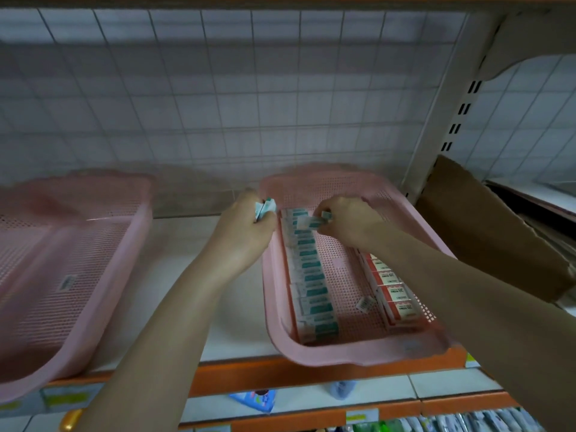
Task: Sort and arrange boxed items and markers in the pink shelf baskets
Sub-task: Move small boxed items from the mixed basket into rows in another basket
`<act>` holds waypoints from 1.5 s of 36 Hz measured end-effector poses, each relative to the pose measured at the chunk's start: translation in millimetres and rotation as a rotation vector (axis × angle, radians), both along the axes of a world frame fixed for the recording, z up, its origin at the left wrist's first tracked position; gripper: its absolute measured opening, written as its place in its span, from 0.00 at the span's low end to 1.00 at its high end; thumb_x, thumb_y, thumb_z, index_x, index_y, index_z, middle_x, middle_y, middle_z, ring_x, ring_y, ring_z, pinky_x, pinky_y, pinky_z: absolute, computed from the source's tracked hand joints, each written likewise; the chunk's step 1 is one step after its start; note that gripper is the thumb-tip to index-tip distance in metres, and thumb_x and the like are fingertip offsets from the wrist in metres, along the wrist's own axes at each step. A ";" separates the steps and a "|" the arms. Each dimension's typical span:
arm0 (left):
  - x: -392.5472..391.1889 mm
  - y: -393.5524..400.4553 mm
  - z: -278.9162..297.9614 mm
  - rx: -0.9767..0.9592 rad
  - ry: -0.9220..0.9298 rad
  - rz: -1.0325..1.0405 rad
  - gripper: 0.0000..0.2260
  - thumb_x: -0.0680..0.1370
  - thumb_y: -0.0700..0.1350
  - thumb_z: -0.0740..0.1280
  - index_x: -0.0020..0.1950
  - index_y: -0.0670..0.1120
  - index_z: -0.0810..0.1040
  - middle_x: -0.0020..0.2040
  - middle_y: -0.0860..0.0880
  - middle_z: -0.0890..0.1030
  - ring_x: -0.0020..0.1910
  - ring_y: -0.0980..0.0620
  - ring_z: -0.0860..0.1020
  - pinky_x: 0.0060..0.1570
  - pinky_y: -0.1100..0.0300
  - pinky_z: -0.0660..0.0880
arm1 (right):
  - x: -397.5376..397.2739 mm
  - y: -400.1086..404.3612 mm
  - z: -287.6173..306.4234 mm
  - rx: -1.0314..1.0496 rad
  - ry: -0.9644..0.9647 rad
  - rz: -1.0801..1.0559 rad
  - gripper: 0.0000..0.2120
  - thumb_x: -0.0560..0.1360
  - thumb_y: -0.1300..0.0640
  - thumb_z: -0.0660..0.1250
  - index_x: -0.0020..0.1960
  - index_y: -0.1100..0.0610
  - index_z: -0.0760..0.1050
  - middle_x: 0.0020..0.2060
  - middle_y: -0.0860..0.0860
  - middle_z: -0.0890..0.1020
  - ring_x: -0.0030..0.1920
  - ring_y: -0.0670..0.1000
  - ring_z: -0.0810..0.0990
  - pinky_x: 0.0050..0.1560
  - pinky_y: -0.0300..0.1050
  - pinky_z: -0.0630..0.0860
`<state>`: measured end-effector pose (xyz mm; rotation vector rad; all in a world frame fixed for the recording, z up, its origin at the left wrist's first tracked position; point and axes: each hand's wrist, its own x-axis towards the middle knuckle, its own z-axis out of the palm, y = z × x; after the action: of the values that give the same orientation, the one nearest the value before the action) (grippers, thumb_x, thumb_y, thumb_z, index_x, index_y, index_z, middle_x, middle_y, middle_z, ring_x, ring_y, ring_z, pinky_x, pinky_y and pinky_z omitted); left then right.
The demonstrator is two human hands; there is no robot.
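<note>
A pink mesh basket [349, 353] stands on the shelf at centre right. Along its left wall lies a row of several teal-and-white boxes [311, 275]; along its right wall, a row of red-and-white boxes [392, 288]. My left hand [246, 226] hovers over the basket's far-left corner and grips a few teal-and-white boxes [265, 208]. My right hand [346, 219] pinches one teal-and-white box [308, 222] just above the far end of the teal row. A small loose box [365, 304] lies on the basket floor.
A second pink basket [93, 275] stands at the left with only a label on its floor. A brown cardboard sheet [486, 232] leans at the right by the shelf upright. White wire grid backs the shelf. Goods show on the lower shelves.
</note>
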<state>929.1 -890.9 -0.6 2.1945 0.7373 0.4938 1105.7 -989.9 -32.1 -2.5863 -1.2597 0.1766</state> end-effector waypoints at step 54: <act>32.7 18.3 -7.6 0.024 -0.083 -0.050 0.09 0.77 0.47 0.68 0.37 0.48 0.73 0.34 0.52 0.75 0.33 0.53 0.72 0.36 0.58 0.67 | 2.1 19.0 24.4 0.325 0.444 0.186 0.08 0.71 0.62 0.73 0.49 0.54 0.81 0.43 0.45 0.82 0.45 0.44 0.80 0.47 0.35 0.76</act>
<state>961.7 -872.6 -8.2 2.1953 0.6336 0.5665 1107.8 -970.9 -7.7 -2.0119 -1.2356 0.5048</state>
